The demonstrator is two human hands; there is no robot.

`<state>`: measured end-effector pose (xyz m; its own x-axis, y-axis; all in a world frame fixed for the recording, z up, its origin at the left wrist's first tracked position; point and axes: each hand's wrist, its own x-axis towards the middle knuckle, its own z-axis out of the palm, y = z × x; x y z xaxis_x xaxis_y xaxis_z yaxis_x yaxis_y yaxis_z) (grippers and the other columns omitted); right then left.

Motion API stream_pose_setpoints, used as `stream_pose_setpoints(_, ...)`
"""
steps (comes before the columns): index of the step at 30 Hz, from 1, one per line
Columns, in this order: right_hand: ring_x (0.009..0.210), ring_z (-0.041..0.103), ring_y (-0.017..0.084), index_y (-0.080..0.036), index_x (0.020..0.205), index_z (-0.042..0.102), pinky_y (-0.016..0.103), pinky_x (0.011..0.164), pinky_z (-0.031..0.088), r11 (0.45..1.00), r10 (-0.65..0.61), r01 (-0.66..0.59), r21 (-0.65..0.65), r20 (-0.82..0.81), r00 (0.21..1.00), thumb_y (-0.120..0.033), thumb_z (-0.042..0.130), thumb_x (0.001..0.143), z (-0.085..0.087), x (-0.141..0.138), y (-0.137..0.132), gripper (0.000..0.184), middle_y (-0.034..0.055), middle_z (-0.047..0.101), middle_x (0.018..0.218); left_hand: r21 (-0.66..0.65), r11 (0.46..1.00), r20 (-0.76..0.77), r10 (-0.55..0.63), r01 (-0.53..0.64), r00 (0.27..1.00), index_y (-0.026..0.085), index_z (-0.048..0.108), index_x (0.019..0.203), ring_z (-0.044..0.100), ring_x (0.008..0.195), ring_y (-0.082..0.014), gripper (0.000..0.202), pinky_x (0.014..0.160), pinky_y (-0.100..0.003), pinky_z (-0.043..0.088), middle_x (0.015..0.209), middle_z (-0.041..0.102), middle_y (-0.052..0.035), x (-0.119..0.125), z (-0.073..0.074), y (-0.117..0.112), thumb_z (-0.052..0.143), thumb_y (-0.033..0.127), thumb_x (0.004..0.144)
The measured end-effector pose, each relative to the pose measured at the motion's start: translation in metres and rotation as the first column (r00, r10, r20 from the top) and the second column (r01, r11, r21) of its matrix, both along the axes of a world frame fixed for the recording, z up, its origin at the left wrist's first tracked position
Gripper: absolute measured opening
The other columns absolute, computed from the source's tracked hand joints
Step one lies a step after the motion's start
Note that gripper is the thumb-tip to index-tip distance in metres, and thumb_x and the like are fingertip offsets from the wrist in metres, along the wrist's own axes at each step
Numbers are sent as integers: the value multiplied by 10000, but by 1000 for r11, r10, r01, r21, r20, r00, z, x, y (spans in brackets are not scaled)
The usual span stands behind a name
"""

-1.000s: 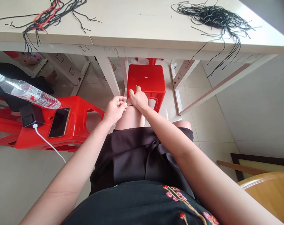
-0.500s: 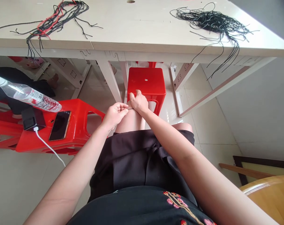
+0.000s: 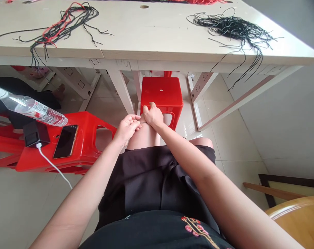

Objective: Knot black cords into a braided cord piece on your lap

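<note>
A short, thin black cord [image 3: 143, 122] stretches across my bare knee between my two hands. My left hand [image 3: 126, 129] pinches one end of it between thumb and fingertips, at the left side of the knee. Bent over the top of the knee, my right hand [image 3: 154, 117] is closed on the cord's other part, back of the hand up. Most of its fingers are hidden from view, and so is the cord beyond that point.
On the table [image 3: 146, 38] ahead lie a bundle of black and red cords [image 3: 60, 26] and a black cord tangle [image 3: 234, 27]. Red stools [image 3: 160, 86] stand in front and at left, the left one bearing a bottle [image 3: 29, 105], a phone [image 3: 66, 141] and a black box [image 3: 35, 133].
The view has tilted slightly upward, so red cords show at the table's far edge. My left fingers have shifted slightly on the cord; my right hand stays on the knee.
</note>
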<state>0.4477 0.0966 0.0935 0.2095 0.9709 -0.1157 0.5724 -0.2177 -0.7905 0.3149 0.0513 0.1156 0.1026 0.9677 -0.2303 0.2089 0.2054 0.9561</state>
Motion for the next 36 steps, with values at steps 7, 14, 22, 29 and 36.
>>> stream_pose_setpoints(7, 1031, 600, 359, -158, 1150, 465, 526, 881, 446, 1000, 0, 0, -9, -10, 1000, -393, 348, 850, 1, 0, -1, 399, 146, 656, 1006, -8, 1000, 9, 1, -1, 1000, 177, 570, 957, 513, 590, -85, 215, 569, -216, 378, 662, 597, 17, -1, -2, 0, 541, 174, 745)
stream_pose_setpoints(14, 1078, 576, 362, -157, 1155, 474, 538, 903, 435, 1000, -17, 17, 8, -35, 999, -382, 362, 840, -1, 0, -2, 403, 154, 642, 1067, -16, 1000, -11, 6, -6, 1000, 183, 559, 970, 513, 600, -88, 233, 569, -221, 374, 679, 594, 16, -2, -2, 0, 527, 168, 739)
stream_pose_setpoints(22, 1093, 568, 346, -160, 1143, 492, 490, 920, 436, 999, -45, 44, -8, -97, 994, -375, 364, 826, -5, 2, -2, 404, 141, 641, 1096, -3, 1000, -80, -4, 3, 997, 190, 532, 957, 509, 604, -97, 234, 581, -226, 382, 657, 572, 25, 0, -1, 1, 499, 131, 734)
stream_pose_setpoints(29, 1102, 561, 338, -176, 1107, 509, 480, 932, 426, 999, -50, 49, -9, -119, 992, -372, 369, 819, -4, 3, -3, 375, 123, 643, 1084, -8, 1000, -105, 8, -9, 994, 194, 528, 941, 497, 592, -99, 219, 582, -224, 385, 642, 558, 28, 4, -1, 3, 499, 131, 734)
stream_pose_setpoints(36, 1089, 568, 325, -173, 1119, 498, 460, 911, 444, 998, -58, 54, -32, -140, 988, -353, 380, 811, -5, 4, -2, 376, 119, 636, 1095, 93, 990, -166, -89, 105, 982, 197, 612, 968, 486, 611, -97, 220, 597, -226, 388, 666, 531, 25, 1, -4, 1, 547, 295, 782)
